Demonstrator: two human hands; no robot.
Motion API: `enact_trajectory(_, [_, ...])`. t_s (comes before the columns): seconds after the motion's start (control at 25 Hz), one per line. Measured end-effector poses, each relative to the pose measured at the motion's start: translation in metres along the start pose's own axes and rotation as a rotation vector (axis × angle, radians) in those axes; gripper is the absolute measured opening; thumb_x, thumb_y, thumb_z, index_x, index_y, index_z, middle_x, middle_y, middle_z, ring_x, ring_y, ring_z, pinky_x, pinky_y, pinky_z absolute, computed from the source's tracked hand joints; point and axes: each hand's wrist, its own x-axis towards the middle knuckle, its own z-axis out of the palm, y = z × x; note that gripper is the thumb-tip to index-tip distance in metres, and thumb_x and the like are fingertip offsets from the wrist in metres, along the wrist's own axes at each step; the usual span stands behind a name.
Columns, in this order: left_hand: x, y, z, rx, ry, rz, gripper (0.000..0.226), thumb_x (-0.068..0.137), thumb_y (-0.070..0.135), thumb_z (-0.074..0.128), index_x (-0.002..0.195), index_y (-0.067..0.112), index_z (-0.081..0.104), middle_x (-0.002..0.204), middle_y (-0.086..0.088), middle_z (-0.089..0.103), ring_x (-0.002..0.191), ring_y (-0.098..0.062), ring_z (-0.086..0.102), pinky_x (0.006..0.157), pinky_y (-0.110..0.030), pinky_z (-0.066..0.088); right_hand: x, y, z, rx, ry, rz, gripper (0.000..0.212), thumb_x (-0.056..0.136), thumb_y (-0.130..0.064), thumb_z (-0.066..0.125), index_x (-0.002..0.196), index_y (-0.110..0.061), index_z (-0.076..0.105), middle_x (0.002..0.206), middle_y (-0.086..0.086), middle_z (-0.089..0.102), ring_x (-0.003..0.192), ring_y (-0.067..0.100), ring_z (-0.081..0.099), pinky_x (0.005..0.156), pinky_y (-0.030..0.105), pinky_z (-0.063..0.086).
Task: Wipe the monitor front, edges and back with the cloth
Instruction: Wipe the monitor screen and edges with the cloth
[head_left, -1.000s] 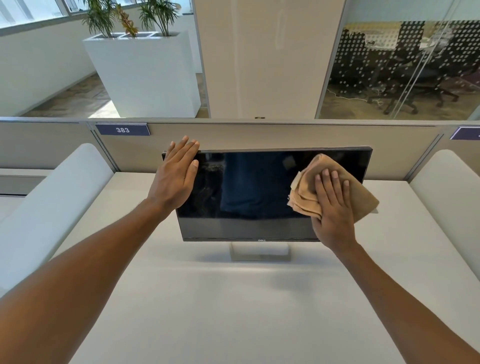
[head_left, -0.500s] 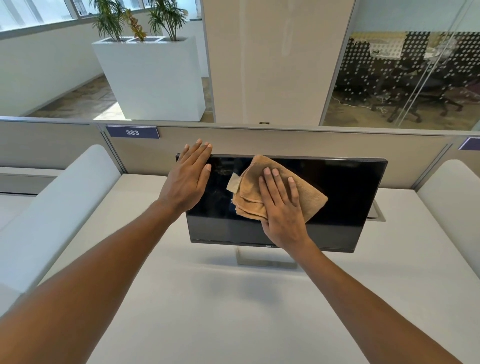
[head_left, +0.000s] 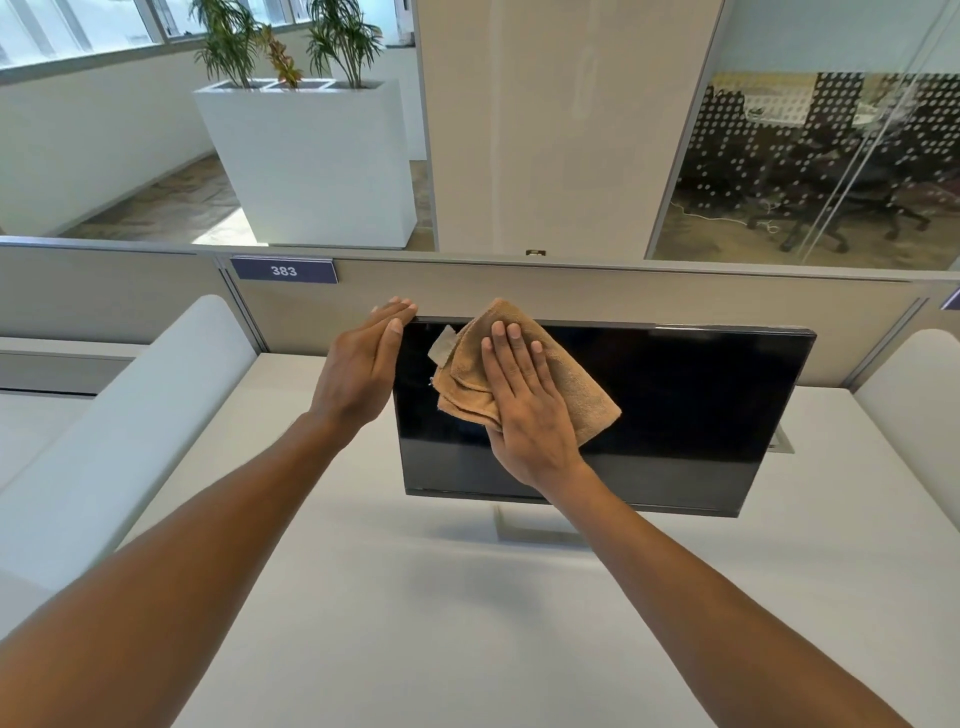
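Observation:
A black monitor (head_left: 691, 415) stands on a silver stand (head_left: 524, 530) on the white desk, its dark screen facing me. A folded tan cloth (head_left: 582, 395) lies flat against the upper left part of the screen. My right hand (head_left: 524, 410) presses on the cloth with straight fingers spread. My left hand (head_left: 363, 364) rests against the monitor's upper left corner and left edge, fingers straight and together. The back of the monitor is hidden.
The white desk (head_left: 415, 623) runs to a beige partition (head_left: 623, 296) with a purple label reading 383 (head_left: 283, 270). White curved side dividers (head_left: 130, 415) flank the desk. A cable hatch (head_left: 782, 441) sits behind the monitor's right side. A white planter (head_left: 311, 166) stands beyond the partition.
My right hand has slid the cloth leftward across the screen, from the right side to the upper left. My left hand has shifted from the screen's front onto the left edge.

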Motion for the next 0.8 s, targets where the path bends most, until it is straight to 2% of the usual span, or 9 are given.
enact_trajectory(0.16, [0.0,0.001,0.001,-0.059,0.008,-0.02,0.044,0.114,0.023,0.033,0.142,0.008,0.063,0.149,-0.007,0.061,0.147,-0.012,0.046,0.125,-0.033,0.034,0.013,-0.016,0.014,-0.05,-0.116,-0.156,0.078,0.105,-0.035,0.044,0.168,-0.007,0.007,0.177,0.009,-0.001,0.164,0.024,-0.001,0.134,0.041,-0.002])
enact_trajectory(0.36, [0.001,-0.007,0.002,-0.01,0.029,-0.002,0.046,0.115,0.026,0.031,0.142,0.01,0.064,0.147,-0.005,0.062,0.146,-0.01,0.045,0.124,-0.024,0.031,-0.013,-0.019,0.036,-0.051,-0.338,-0.387,0.077,0.109,-0.04,0.041,0.168,-0.011,0.001,0.178,0.005,-0.004,0.164,0.021,-0.005,0.134,0.041,0.004])
enact_trajectory(0.52, [0.001,-0.009,0.005,0.006,0.044,-0.006,0.045,0.115,0.028,0.032,0.142,0.014,0.065,0.147,-0.001,0.063,0.144,-0.005,0.044,0.123,-0.03,0.037,-0.036,-0.013,0.039,-0.097,-0.467,-0.488,0.079,0.108,-0.036,0.046,0.169,-0.015,-0.001,0.178,0.001,-0.006,0.164,0.019,-0.008,0.133,0.04,0.001])
enact_trajectory(0.64, [0.001,-0.009,0.005,-0.015,0.051,0.003,0.045,0.115,0.027,0.032,0.141,0.012,0.066,0.146,-0.002,0.063,0.144,-0.007,0.046,0.123,-0.034,0.038,-0.03,-0.001,0.026,-0.074,-0.398,-0.432,0.078,0.109,-0.035,0.045,0.169,-0.014,0.0,0.178,0.002,-0.005,0.164,0.018,-0.005,0.134,0.039,0.003])
enact_trajectory(0.8, [0.001,-0.007,0.004,-0.062,0.063,-0.001,0.043,0.114,0.022,0.034,0.138,0.01,0.068,0.144,-0.004,0.064,0.145,-0.01,0.048,0.123,-0.035,0.038,-0.019,0.013,0.01,-0.13,-0.127,-0.201,0.071,0.107,-0.035,0.038,0.168,-0.008,0.012,0.177,0.008,0.005,0.164,0.025,0.006,0.134,0.042,0.001])
